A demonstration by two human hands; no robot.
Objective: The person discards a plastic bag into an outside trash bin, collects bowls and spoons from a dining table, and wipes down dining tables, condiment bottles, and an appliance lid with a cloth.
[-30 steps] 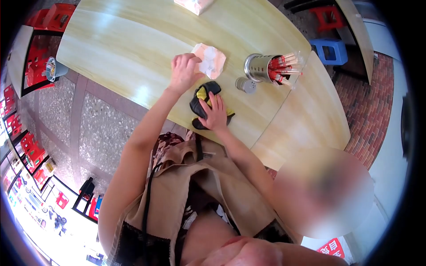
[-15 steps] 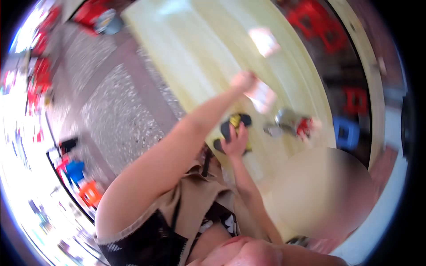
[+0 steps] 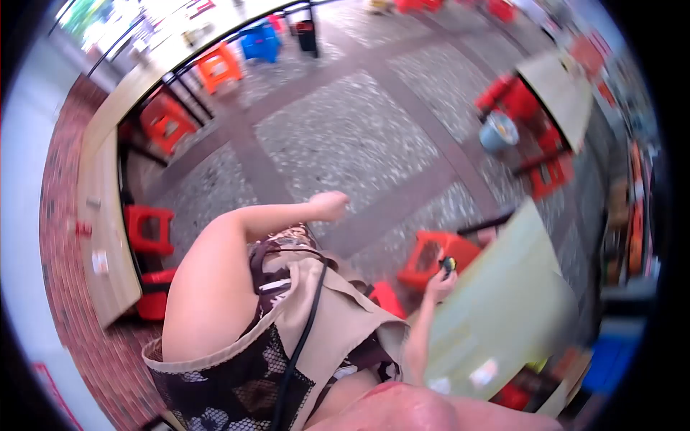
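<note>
My right hand (image 3: 440, 286) is wrapped round a small dark object with a yellow-green part (image 3: 448, 266); its exact kind is not clear. This hand is raised beside the edge of a pale yellow-green table (image 3: 496, 309), close to a red-orange stool (image 3: 442, 255). My left hand (image 3: 330, 206) hangs in front of me over the speckled floor, its fingers curled in and nothing showing in them. A white and pinkish card (image 3: 484, 373) lies on the table, with a smaller pale piece (image 3: 440, 386) near it.
Red stools (image 3: 149, 230) stand by a long wooden counter (image 3: 108, 208) along the brick wall (image 3: 61, 237). Orange (image 3: 218, 66) and blue (image 3: 259, 42) stools are farther off. A grey bucket (image 3: 497, 132) sits near another table (image 3: 557, 93) at the right.
My view has swung from the table to the floor. My left hand has left the card on the table and curled; my right hand has lifted the dark and yellow object off it.
</note>
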